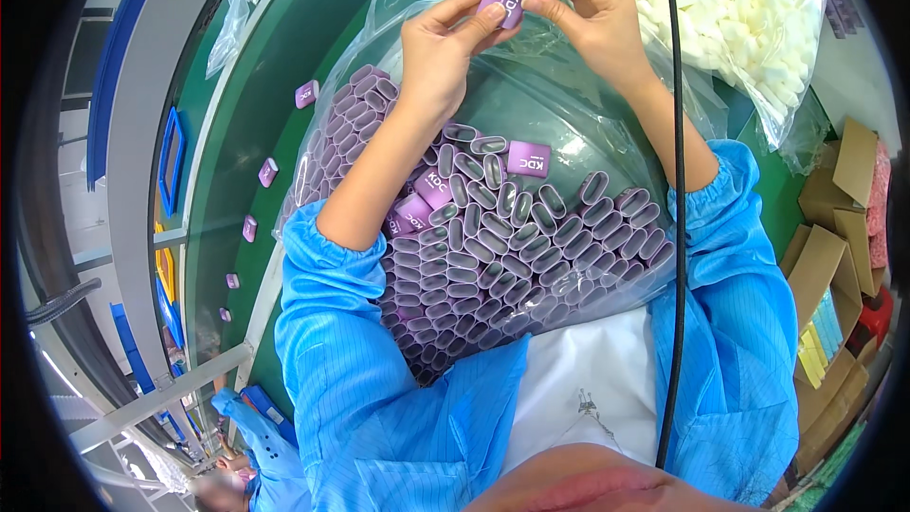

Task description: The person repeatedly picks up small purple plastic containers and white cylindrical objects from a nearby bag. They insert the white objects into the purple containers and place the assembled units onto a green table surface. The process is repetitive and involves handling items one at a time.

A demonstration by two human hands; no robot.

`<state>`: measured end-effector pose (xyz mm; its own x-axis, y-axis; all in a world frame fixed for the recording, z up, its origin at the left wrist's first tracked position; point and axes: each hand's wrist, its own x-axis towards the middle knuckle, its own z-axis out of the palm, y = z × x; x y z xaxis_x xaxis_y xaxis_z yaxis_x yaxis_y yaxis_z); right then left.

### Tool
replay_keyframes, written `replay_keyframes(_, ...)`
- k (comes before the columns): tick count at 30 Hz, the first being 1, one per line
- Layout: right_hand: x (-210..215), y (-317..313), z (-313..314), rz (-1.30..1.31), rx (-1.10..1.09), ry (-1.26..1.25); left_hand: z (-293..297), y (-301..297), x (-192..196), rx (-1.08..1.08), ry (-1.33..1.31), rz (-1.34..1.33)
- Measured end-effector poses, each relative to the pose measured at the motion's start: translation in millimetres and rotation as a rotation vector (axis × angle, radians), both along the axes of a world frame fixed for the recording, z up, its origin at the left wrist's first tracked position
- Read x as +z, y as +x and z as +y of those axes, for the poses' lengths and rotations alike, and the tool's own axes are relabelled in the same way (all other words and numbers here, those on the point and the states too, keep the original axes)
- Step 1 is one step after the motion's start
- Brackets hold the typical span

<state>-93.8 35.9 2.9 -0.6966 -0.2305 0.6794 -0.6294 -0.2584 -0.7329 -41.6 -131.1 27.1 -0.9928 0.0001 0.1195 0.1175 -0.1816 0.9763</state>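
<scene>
Both hands meet at the top of the view around one small purple box point(501, 2). My left hand point(441, 47) pinches its lower left side with thumb and fingers. My right hand point(588, 9) holds its right end from above. Below my forearms lies a clear plastic bag point(531, 104) filled with several empty purple box sleeves point(493, 256), stacked open-end up, with a few closed purple boxes lying flat on top.
A second clear bag of small white pieces point(749, 9) sits at the upper right. Several purple boxes point(268, 172) ride spaced out on the green conveyor belt point(227, 133) at left. Cardboard cartons point(834, 256) stand at right. A black cable point(678, 180) hangs down the middle. Another person in blue point(256, 455) is at lower left.
</scene>
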Motion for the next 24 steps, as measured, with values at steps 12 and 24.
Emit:
replay_keyframes(12, -1, -7, 2, 0.2, -0.152, 0.215, -14, -11, 1, -0.016, -0.04, -0.047)
replay_keyframes(24, -21, -54, 24, 0.18, -1.178, 1.076, -193, -50, 7, 0.353, -1.428, -0.424)
